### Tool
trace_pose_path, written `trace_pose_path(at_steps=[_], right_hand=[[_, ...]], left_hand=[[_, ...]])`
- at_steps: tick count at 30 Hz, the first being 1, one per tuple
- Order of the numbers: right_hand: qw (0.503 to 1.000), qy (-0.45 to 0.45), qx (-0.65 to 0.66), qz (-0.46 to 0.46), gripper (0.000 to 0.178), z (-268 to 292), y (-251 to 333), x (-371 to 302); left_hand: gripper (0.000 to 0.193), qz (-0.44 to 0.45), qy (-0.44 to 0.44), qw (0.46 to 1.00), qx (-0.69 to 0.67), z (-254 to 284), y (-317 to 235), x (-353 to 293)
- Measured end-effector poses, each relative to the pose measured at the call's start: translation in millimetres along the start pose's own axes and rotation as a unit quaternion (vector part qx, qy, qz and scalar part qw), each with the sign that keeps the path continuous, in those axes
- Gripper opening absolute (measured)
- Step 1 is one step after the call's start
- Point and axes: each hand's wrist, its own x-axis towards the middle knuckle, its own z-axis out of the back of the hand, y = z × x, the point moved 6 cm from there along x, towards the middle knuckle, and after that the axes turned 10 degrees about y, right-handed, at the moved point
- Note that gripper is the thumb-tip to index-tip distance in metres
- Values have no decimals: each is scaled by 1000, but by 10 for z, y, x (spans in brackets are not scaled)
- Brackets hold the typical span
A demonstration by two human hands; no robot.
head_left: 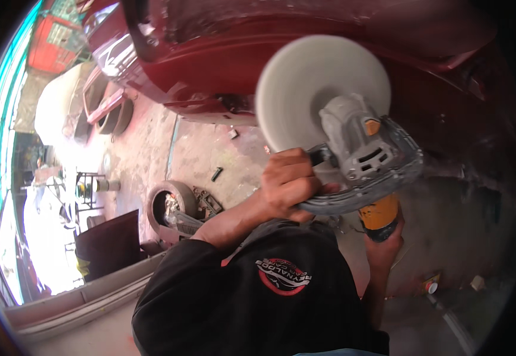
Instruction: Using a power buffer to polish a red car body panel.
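Observation:
Both of my hands hold a polisher (359,142) with a grey head and a yellow-orange body. Its large round white pad (290,89) looks smeared, as if spinning, and lies in front of the dark red car body (204,65). My left hand (287,184) is wrapped round the grey loop handle at the head's left side. Lower and to the right, my right hand (393,237) is closed round the yellow body, most of its fingers hidden behind the tool. Whether the pad touches the paint cannot be told from this angle.
On the floor at left lies a tyre (185,199) with litter inside, beside a grey grille-like part (185,224). A small black object (217,174) lies nearby. Farther off are more tyres (124,115). A dark panel (110,246) leans by a long ledge (86,299).

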Motion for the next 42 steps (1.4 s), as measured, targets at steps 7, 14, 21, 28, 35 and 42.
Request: trace_pose_path(at_steps=[7,14,21,28,35,42], right_hand=[[991,89,-13,95,88,-832,459,321],[986,123,-5,116,88,-986,454,388],[995,43,-62,72,92,-202,133,173],[1000,-27,-4,13,86,553,-576,-171],[986,-114,-65,-99,80,1031,-1030,-312],[996,-63,-43,-46,81,675,-785,-243]], left_hand=[[27,51,-63,993,90,943,-49,-666],[33,101,-41,984,138,981,-120,-854],[25,27,-4,999,41,263,-132,-251],[22,-4,50,999,11,-835,-218,433],[23,-24,64,994,-84,-1577,-159,1023],[22,26,37,998,-44,-1052,-175,623]])
